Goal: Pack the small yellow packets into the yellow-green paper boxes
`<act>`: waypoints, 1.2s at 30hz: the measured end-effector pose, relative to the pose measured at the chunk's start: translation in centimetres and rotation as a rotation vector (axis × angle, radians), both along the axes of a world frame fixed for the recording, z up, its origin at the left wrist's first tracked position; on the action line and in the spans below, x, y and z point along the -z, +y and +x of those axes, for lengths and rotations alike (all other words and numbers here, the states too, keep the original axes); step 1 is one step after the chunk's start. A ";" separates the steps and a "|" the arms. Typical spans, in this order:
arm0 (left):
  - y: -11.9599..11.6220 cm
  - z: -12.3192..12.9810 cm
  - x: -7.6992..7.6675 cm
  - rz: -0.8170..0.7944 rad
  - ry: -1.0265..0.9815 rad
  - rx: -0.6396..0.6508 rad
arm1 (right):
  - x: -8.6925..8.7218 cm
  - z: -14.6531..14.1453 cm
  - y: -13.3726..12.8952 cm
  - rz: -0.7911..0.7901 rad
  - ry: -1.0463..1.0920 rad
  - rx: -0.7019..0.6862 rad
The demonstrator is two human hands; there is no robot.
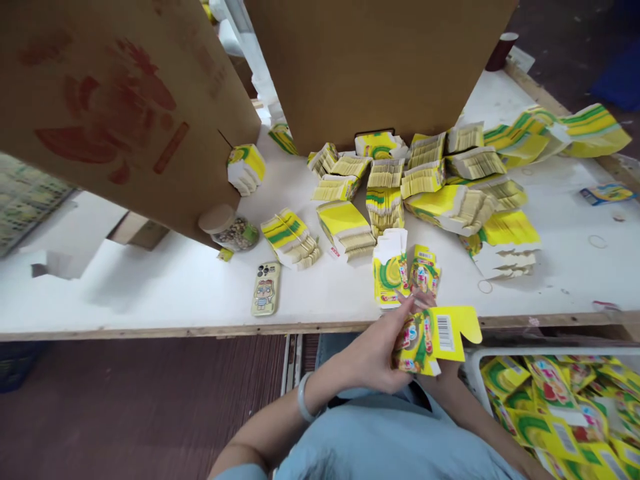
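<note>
Small carton [417,343] printed yellow with green, black-and-white barcode. Phone case [265,289] coloured pale yellow-green, patterned with a cartoon figure. Large left-hand box [125,120] brown, marked with red fruit print.

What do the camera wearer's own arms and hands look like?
The left hand is gloveless, with a smooth, pale bangle at its wrist and a light blue sleeve ending near the elbow. The right hand is mostly hidden; its forearm is bare.
</note>
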State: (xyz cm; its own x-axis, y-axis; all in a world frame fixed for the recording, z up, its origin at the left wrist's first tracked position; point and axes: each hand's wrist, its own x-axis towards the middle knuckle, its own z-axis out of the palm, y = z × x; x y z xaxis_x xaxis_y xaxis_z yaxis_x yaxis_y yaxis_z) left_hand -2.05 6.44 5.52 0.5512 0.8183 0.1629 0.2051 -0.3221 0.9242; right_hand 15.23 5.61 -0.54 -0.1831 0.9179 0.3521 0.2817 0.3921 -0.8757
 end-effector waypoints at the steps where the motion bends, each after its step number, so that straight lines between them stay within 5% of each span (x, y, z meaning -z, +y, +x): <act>1: -0.1 0.1 -0.1 0.005 0.016 -0.033 | -0.1 0.1 0.2 0.059 -0.036 0.056; 9: -0.9 0.7 0.0 -0.100 -0.026 -0.139 | -1.2 -0.9 1.1 0.188 -0.133 0.139; 19: 0.9 -0.2 -1.9 -0.421 -0.076 -0.106 | -3.6 -2.8 2.4 -0.322 0.283 0.212; 22: 0.9 0.1 -1.2 -0.546 -0.187 -0.193 | -4.0 -3.2 2.9 -0.457 0.431 0.201; 27: 0.5 0.2 0.7 -0.739 -0.296 -0.237 | -3.9 -3.3 2.7 -0.471 0.436 0.293; 36: -1.1 1.5 1.5 -0.544 -0.434 -0.535 | -2.8 -1.9 1.9 -0.458 0.430 0.114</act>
State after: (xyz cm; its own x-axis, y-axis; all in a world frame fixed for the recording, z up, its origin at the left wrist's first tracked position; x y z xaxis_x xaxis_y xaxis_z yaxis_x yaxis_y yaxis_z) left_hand -0.56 5.31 4.05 0.0509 0.9745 -0.2186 -0.2029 0.2245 0.9531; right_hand 13.38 7.48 2.21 -0.0052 0.9981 -0.0607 -0.1149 -0.0609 -0.9915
